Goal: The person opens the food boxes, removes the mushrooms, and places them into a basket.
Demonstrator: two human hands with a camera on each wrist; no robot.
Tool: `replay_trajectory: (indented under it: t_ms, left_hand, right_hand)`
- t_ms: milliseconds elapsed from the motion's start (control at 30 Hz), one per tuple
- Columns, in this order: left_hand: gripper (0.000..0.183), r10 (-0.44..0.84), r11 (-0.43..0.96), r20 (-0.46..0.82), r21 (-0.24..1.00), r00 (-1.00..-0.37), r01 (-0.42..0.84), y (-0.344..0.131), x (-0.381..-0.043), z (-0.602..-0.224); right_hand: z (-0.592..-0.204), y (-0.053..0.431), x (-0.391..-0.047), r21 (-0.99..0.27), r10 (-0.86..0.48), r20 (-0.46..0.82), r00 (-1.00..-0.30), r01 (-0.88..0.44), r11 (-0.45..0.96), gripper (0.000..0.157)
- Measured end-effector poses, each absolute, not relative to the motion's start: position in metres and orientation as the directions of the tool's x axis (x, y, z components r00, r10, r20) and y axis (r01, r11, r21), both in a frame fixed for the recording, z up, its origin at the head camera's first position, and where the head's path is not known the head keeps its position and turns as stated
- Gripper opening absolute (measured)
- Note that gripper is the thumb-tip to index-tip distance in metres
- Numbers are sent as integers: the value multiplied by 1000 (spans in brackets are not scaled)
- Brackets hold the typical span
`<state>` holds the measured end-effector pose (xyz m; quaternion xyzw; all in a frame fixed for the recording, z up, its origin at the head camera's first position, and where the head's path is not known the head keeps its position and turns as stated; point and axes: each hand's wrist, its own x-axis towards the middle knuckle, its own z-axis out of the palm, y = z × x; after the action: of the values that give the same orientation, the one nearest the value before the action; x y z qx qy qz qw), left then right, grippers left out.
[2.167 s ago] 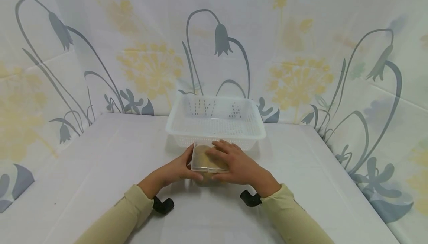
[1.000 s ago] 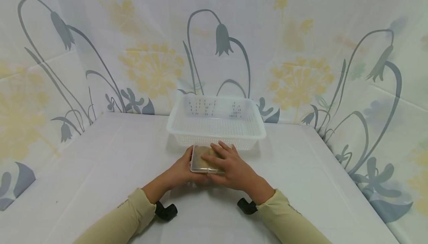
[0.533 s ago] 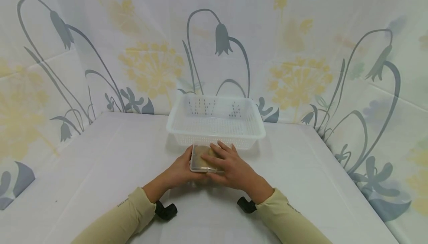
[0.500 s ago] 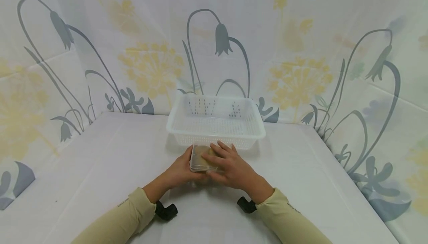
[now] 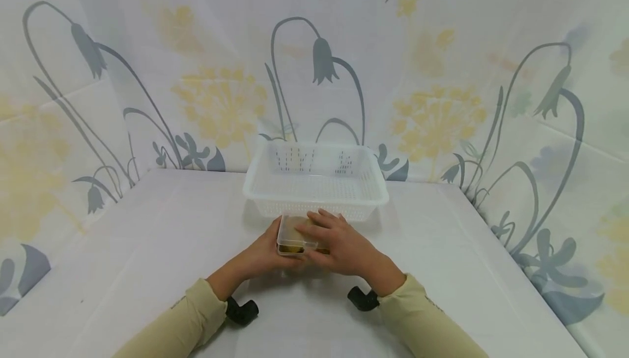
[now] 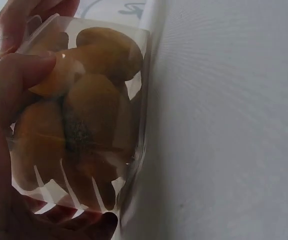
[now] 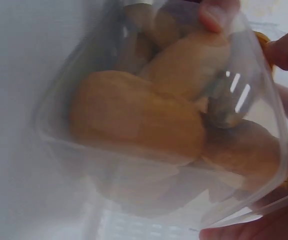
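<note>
A clear plastic box (image 5: 290,249) sits upright in front of the basket, in both hands. Several brown oval fruits (image 6: 91,107) fill it, kiwi-like through the wall; in the right wrist view one fruit (image 7: 134,117) lies along the side. My left hand (image 5: 262,251) grips the box's left side, thumb at the front, fingers curled under. On the clear lid (image 5: 291,228) lie the fingers of my right hand (image 5: 341,242), with its thumb at the front edge, pinching the lid. A gap shows between the lid's front edge and the box. My hands hide the box's right side.
Behind the box stands a white perforated basket (image 5: 319,161), with nothing visible inside. A white cloth (image 5: 172,238) covers the table, and a flower-patterned curtain (image 5: 314,101) hangs on the sides and back. Black wrist mounts (image 5: 241,311) stick out below both sleeves.
The lid's front edge has risen off the box, opening a gap where the fruit shows. Compared with the first frame, my right thumb has moved up to that edge and the box sits slightly lower.
</note>
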<state>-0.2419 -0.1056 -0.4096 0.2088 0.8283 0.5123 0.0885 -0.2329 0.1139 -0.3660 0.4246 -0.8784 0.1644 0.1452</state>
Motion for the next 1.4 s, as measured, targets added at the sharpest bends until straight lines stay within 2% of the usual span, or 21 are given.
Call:
replay_trajectory:
  t_ms: [133,267,533,733,933,1267,1400]
  left_hand:
    - [106,448,406,40,881,-893,243,-107,-244,-412]
    - [111,445,423,-1,882,-895,210,-109,-245,-413]
    - [115,459,414,-16,889,-888,198,-112,-243,-407]
    - [114,452,428,-28,884,-892,189,-114,-243,-407]
    - [117,430,489,-89,860,-898,149,-118,-245,-408]
    - [102,510,405,-51,895,-859,187,-123,-248,-408]
    - [103,532,391,-46,899,-846,197,-124,-248,-408]
  right_hand:
    - [-360,116,-235,-196,-698,387,-603,-793,576,42]
    - [-352,120,-236,-303,-675,386,-629,-777,551,38]
    - [-345,130,-241,-448,-637,351,-687,-720,530,40]
    - [-342,136,-244,-540,-578,302,-758,-636,552,39]
    - [-337,144,-248,-683,-521,235,-821,-521,512,33]
    - [-319,146,-238,-773,-496,253,-830,-482,413,33]
    - [-329,149,-248,-831,-476,255,-842,-442,338,33]
